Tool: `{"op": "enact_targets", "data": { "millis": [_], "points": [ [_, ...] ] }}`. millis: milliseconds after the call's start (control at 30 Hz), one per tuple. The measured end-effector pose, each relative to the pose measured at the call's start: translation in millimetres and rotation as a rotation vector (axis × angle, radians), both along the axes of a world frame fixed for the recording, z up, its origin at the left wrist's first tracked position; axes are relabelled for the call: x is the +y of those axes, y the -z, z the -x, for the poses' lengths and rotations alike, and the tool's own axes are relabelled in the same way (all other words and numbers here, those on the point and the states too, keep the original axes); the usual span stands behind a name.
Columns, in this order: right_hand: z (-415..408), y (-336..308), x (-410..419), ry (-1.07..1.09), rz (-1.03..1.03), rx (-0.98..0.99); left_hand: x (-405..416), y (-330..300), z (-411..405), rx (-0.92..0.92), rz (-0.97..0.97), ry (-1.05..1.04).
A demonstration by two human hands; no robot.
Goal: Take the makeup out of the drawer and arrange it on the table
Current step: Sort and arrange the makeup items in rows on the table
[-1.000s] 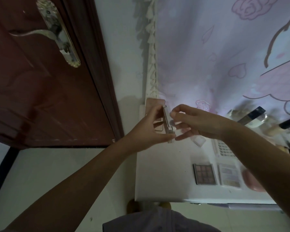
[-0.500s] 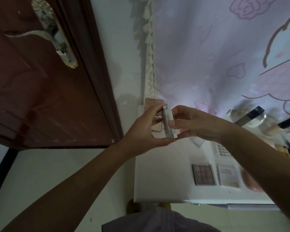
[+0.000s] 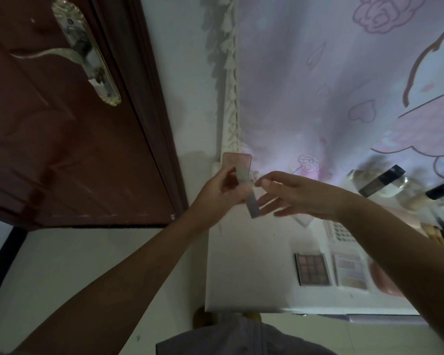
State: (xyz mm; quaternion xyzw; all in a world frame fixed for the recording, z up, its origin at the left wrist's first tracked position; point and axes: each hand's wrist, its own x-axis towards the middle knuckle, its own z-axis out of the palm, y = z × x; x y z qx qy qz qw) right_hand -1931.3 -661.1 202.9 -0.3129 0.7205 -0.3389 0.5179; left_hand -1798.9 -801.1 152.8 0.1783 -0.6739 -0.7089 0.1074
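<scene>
Compact [image 3: 244, 193] hanging blurred above the white table's [image 3: 241, 278] ten-o'clock corner, pinched in left hand [image 3: 219, 193] alone, right hand [image 3: 290, 196] spreading loose-fingered just beside at three o'clock, risking slipping from that one-sided pinch and dropping onto the tabletop.

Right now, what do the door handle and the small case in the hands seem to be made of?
Door handle: probably metal, polished silvery with a gold-toned plate edge; it glints. Small case, held by the left hand: likely glossy pale plastic, though motion blur leaves this uncertain.
</scene>
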Motion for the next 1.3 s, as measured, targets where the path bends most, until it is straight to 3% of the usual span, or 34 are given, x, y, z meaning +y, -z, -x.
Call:
{"op": "enact_targets", "data": {
  "millis": [100, 200, 300, 500, 733, 933, 1067, 1300],
  "points": [
    [-5, -1, 5, -0.15, 0.128, 0.406, -7, -1, -2, -0.107, -0.517, -0.031],
    [-21, 3, 2, -0.298, 0.262, 0.644, -4, 1, -4, -0.184, -0.675, 0.018],
    [-29, 6, -6, -0.273, 0.321, 0.713, 6, -2, -4, -0.231, -0.709, 0.048],
    [-25, -3, -12, -0.265, 0.305, 0.665, 14, -10, -8, -0.225, -0.753, 0.179],
    [-23, -8, -13, -0.164, 0.26, 0.457, 14, -12, -11, -0.297, -0.713, 0.264],
    [-12, -14, -13, -0.271, 0.163, 0.562, 12, -14, -12, -0.374, -0.712, 0.291],
    [-15, -13, -10, -0.213, 0.202, 0.626, 7, -13, -12, -0.384, -0.77, 0.299],
    [-19, -15, -9, -0.181, 0.296, 0.621, -4, -15, -9, -0.377, -0.679, 0.279]
  ]
}}
